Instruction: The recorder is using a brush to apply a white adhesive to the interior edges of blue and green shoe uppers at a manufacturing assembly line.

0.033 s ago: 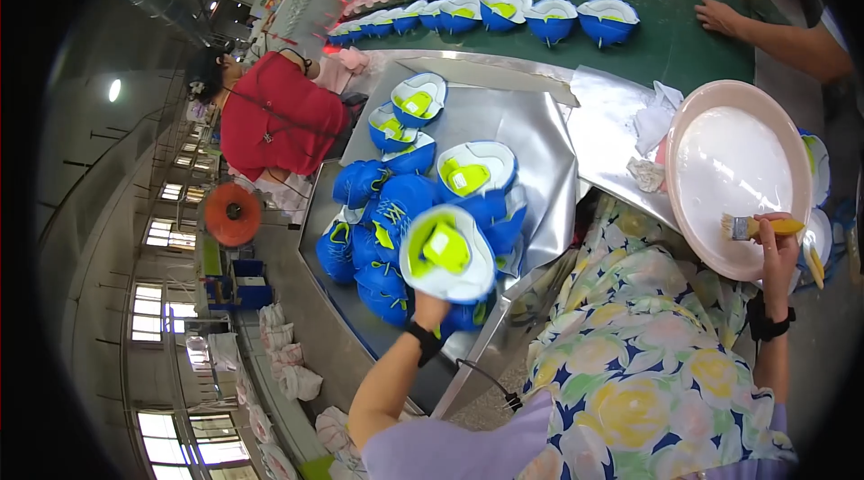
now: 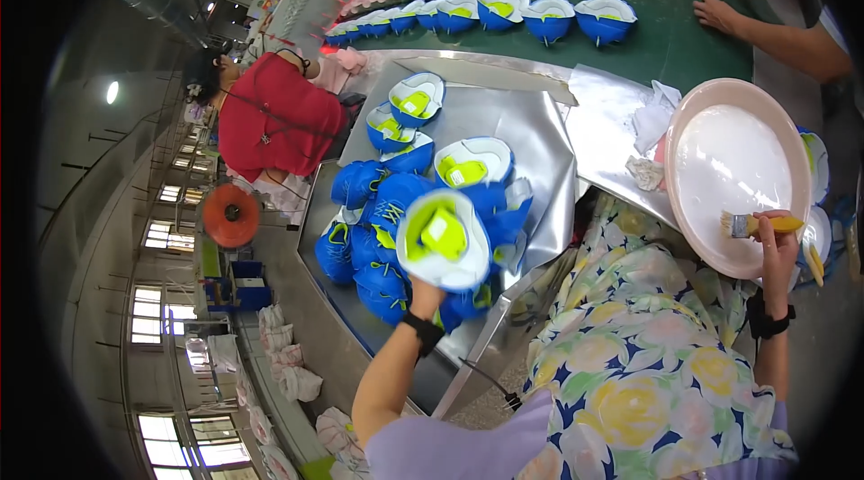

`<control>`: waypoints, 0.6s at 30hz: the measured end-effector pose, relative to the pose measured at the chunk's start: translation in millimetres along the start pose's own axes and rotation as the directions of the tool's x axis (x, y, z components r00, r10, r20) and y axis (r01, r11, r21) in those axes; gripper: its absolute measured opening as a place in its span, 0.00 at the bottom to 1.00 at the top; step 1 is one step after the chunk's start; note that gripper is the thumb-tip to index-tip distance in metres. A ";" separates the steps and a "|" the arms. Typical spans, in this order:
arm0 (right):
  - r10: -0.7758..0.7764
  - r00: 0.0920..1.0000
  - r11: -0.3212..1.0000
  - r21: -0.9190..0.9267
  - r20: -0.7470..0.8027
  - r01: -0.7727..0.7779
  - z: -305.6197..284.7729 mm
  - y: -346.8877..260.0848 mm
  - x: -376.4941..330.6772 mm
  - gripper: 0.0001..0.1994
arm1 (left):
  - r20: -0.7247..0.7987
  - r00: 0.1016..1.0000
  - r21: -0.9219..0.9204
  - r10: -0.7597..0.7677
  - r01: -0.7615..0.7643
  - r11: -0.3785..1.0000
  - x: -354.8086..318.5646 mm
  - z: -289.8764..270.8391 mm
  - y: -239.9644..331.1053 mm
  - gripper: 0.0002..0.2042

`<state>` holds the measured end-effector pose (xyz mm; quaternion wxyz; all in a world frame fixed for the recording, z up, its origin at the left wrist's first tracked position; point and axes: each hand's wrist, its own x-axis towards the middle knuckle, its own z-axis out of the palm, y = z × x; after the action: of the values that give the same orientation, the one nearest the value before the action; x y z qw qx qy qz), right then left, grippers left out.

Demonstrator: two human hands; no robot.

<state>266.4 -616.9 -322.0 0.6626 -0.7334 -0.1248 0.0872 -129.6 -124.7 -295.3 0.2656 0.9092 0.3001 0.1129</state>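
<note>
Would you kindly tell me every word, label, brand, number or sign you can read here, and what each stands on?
No text can be read.
White label inside the shoe in the left hand: too blurred to read.
Pale patches inside other shoes: too small to read.
Brush in the right hand: no readable marking.

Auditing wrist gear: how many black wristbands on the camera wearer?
2. Left wristband: just behind the left hand, which holds a lime-lined shoe upper. Right wristband: behind the right hand, which holds a yellow-handled brush. Both wrists are visible.
</note>
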 end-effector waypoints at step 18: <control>0.016 0.986 0.999 -0.044 -0.168 -0.023 6.3 -12.1 -6.5 0.06 | -0.506 0.853 0.434 -0.127 0.380 0.817 246.4 -48.8 -18.6 0.32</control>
<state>257.6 -611.8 -310.9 0.6526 -0.7544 -0.0636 0.0289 39.3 57.4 -253.5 -0.0545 0.8442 0.4946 0.1994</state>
